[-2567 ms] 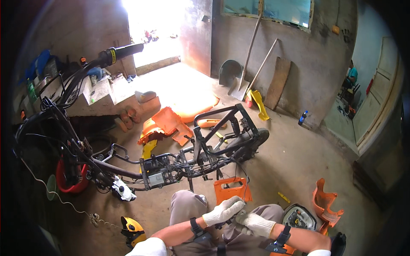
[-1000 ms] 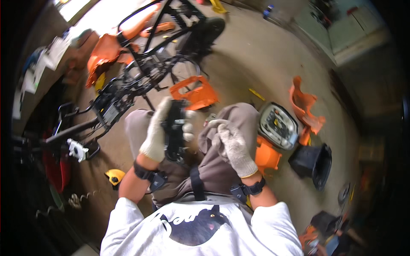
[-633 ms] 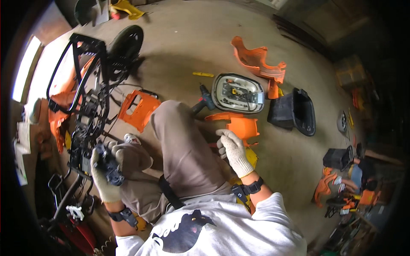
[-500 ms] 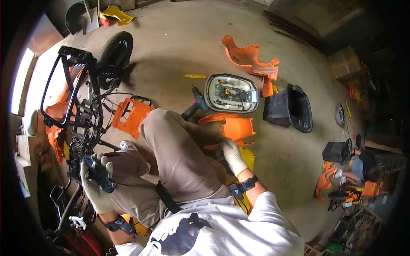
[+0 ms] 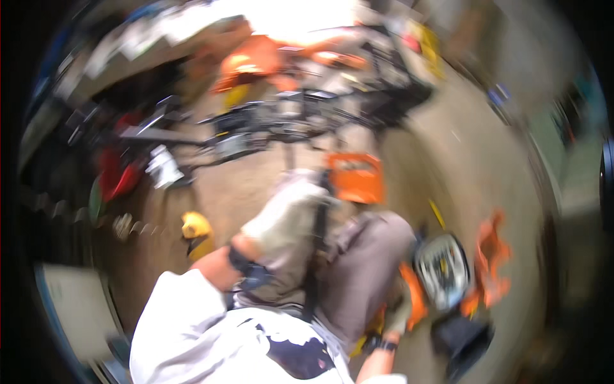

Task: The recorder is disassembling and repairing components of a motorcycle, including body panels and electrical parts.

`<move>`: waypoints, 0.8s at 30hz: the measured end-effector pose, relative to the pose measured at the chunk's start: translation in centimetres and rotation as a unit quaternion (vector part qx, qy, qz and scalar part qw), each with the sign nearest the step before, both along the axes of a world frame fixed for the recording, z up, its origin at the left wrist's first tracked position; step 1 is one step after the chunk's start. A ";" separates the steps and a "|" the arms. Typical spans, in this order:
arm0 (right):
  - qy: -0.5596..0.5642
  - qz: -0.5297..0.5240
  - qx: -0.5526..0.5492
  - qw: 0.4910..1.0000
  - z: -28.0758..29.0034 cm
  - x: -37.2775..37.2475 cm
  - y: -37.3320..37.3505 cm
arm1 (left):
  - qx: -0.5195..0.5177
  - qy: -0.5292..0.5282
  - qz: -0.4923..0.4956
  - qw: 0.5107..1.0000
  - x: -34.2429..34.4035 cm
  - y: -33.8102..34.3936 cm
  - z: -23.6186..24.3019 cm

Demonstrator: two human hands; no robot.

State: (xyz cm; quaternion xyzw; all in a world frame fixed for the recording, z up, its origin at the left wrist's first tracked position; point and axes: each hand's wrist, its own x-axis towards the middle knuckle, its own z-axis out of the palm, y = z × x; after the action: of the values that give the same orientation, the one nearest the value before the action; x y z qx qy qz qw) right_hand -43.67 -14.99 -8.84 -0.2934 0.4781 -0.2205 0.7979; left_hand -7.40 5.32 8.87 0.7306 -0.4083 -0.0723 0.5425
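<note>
The whole picture is smeared by motion. My left hand (image 5: 288, 211), in a white glove, is raised over my lap. At its fingertips shows a dark, blurred black part (image 5: 327, 184), which it appears to hold; its exact kind does not show. My right hand (image 5: 399, 315), also gloved, is low beside my right knee, next to a curved orange panel (image 5: 414, 297). Its fingers are too blurred to read, and whether it touches the panel is unclear. Ahead of my left hand lies a flat orange panel (image 5: 358, 178).
A bare black vehicle frame (image 5: 294, 118) with cables stretches across ahead, orange panels (image 5: 252, 61) behind it. On the right are an oval white-and-black shell (image 5: 442, 272), a black bin (image 5: 462, 339) and an orange cover (image 5: 491, 259). A yellow object (image 5: 197, 227) stands at left.
My view has swung to the left, so the black frame now lies across the top and the floor parts sit at right. The black part stays at my left hand.
</note>
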 end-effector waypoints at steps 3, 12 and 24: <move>0.071 -0.038 -0.167 0.983 5.0 3.9 -1.0 | 0.071 -0.066 0.007 0.995 -0.7 -1.0 -0.7; 0.048 0.253 -0.266 0.929 18.6 13.6 2.8 | -0.160 0.643 0.005 0.749 -5.6 -2.8 -0.3; 0.062 0.349 -0.555 0.753 13.6 20.0 8.5 | 0.005 0.400 0.062 0.914 -5.6 0.8 -1.0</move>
State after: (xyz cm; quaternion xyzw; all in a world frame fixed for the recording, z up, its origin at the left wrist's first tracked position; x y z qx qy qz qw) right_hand -23.64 -6.47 4.72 -0.8442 0.1842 -0.1345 0.4851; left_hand -12.98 6.08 7.85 0.6674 -0.1110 -0.3269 0.6599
